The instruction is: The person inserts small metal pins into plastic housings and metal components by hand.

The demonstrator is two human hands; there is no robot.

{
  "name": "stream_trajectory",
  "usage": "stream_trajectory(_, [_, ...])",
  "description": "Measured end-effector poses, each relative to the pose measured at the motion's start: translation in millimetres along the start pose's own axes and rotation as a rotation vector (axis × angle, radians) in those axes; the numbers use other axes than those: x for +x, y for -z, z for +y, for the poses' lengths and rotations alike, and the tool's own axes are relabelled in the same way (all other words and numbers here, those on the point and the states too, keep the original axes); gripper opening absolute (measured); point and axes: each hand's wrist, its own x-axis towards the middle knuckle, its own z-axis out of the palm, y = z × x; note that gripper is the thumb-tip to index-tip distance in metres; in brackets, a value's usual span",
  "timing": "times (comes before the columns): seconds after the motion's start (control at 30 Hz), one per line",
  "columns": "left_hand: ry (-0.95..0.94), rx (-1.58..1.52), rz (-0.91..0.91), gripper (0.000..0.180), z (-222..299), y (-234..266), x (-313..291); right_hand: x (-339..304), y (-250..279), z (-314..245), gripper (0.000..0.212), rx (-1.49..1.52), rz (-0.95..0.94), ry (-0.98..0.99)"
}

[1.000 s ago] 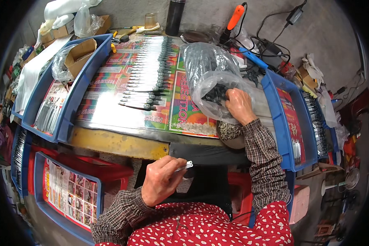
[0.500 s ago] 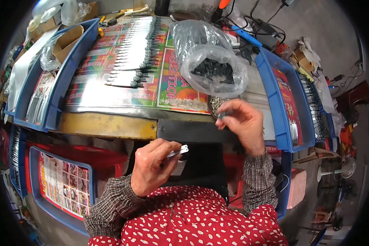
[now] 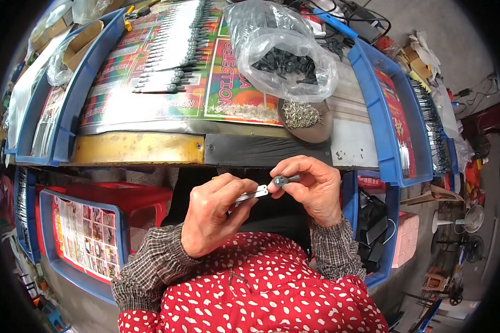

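My left hand (image 3: 214, 213) is closed round a slim white metal strip (image 3: 255, 193) whose end, with small holes in it, sticks out past the fingertips. Pinched in my right hand (image 3: 315, 194) is a small dark grey plastic piece (image 3: 281, 181) with a rounded head and a narrow stem. The rounded head is right by the strip's end; whether they touch I cannot tell. Both hands are in front of the bench edge, above my lap. Beyond them, a brown dish (image 3: 311, 133) holds a heap of small metal fasteners (image 3: 301, 114), and an open clear plastic bag (image 3: 250, 33) contains black plastic pieces (image 3: 283, 64).
A row of white strips with dark ends (image 3: 175, 41) lies on the printed bench top (image 3: 144, 105). Blue trays flank it at left (image 3: 89, 77) and right (image 3: 384, 150). Below the bench are another blue tray (image 3: 124, 236) at left and a red stool (image 3: 144, 197).
My right hand has come from beside the dish down and left to my left hand, bringing the grey piece to the strip's end. The view has shifted, so the bench appears higher.
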Motion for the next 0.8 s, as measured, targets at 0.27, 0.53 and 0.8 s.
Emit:
stream_trajectory(0.27, [0.02,-0.031,-0.009,0.023,-0.1,-3.8,-4.2,-6.0,-4.5,10.6,0.02,0.022,-0.019,0.02])
stream_trajectory(0.53, [-0.042,0.011,-0.013,0.024,-6.7,-4.3,-7.0,-5.9,-2.8,16.1,0.018,0.052,-0.049,-0.009])
stream_trajectory(0.8, [-0.044,-0.001,-0.015,0.026,-8.1,-7.1,-13.3,-8.0,-3.8,32.0,0.017,0.192,-0.075,-0.063])
